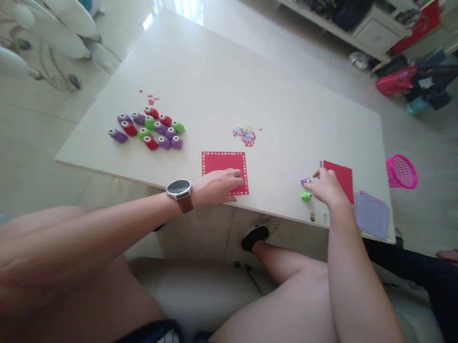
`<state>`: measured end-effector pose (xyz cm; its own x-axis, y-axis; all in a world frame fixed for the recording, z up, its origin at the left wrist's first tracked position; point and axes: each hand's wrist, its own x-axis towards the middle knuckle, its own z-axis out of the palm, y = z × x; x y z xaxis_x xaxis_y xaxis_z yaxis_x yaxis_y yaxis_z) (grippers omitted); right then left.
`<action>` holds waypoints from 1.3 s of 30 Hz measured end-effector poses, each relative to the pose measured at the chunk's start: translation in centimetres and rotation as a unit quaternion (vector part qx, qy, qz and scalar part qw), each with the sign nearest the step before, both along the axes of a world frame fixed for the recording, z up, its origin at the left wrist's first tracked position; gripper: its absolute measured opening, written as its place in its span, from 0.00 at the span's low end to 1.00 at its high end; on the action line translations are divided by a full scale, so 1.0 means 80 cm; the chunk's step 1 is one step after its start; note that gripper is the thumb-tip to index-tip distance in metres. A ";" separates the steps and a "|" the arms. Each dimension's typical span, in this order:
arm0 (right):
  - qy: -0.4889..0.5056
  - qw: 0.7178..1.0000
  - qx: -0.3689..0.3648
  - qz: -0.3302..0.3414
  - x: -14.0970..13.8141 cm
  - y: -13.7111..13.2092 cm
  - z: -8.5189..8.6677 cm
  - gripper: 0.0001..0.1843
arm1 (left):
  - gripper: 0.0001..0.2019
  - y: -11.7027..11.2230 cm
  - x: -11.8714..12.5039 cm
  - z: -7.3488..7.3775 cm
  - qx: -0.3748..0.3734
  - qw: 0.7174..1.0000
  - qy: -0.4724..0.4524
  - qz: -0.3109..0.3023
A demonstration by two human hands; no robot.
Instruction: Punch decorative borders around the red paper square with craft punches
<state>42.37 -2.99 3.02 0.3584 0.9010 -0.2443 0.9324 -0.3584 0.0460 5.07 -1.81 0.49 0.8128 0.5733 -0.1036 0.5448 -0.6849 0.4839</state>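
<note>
My left hand (220, 185), with a watch (179, 188) on the wrist, rests over a red paper square (222, 162) whose border is punched with small cut-outs. Its fingers are bent and its thumb is apart, near the table's front edge. To the right, my right hand (326, 186) reaches over the table with thumb and forefinger apart. A purple craft punch (306, 182) lies at its thumb, and whether they touch I cannot tell. Just below sits a green craft punch (305, 197). Beside the fingers is a red paper stack (340, 179), partly hidden by the hand.
Several purple, red and green craft punches (161, 128) stand grouped on the left of the white table (221, 70). Paper bits (246, 134) lie mid-table, red ones (151, 101) behind the punches. Lilac sheets (371, 215) lie at the right corner, near a pink basket (402, 172).
</note>
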 end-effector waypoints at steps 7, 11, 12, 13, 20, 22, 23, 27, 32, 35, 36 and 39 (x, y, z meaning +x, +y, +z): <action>0.071 0.994 -0.015 0.086 -0.023 0.011 -0.015 0.14 | 0.15 -0.021 0.011 -0.007 0.015 1.000 0.015 0.005; 0.135 0.980 -0.026 0.141 -0.055 0.015 -0.012 0.08 | 0.10 -0.026 0.010 -0.008 0.022 0.999 0.027 -0.005; 0.160 0.975 -0.036 0.152 -0.064 0.016 -0.011 0.08 | 0.09 -0.026 0.010 -0.009 0.025 0.999 0.026 -0.008; 0.188 0.967 -0.047 0.162 -0.074 0.016 -0.010 0.08 | 0.08 -0.026 0.009 -0.009 0.026 0.999 0.024 -0.009; 0.363 0.892 -0.121 0.239 -0.118 0.016 -0.014 0.08 | 0.07 -0.024 0.005 -0.013 0.010 1.000 -0.005 0.002; 0.379 0.882 -0.134 0.247 -0.122 0.015 -0.015 0.08 | 0.08 -0.024 0.004 -0.012 0.002 1.000 -0.014 0.003; 0.382 0.879 -0.137 0.250 -0.124 0.015 -0.015 0.08 | 0.08 -0.024 0.004 -0.012 -0.001 1.000 -0.018 0.003; 0.377 0.879 -0.135 0.258 -0.128 0.013 -0.015 0.06 | 0.08 -0.024 0.003 -0.012 -0.001 1.000 -0.018 0.002; 0.364 0.885 -0.130 0.258 -0.134 0.012 -0.016 0.06 | 0.09 -0.024 0.003 -0.012 0.011 1.000 -0.008 -0.005; 0.362 0.886 -0.133 0.259 -0.136 0.012 -0.014 0.06 | 0.10 -0.024 0.004 -0.013 0.014 1.000 -0.007 -0.006; 0.358 0.886 -0.131 0.263 -0.137 0.012 -0.013 0.07 | 0.10 -0.024 0.004 -0.013 0.014 1.000 -0.007 -0.005; 0.340 0.893 -0.091 0.282 -0.140 0.012 -0.007 0.12 | 0.12 -0.021 0.007 -0.011 0.020 1.000 -0.013 0.012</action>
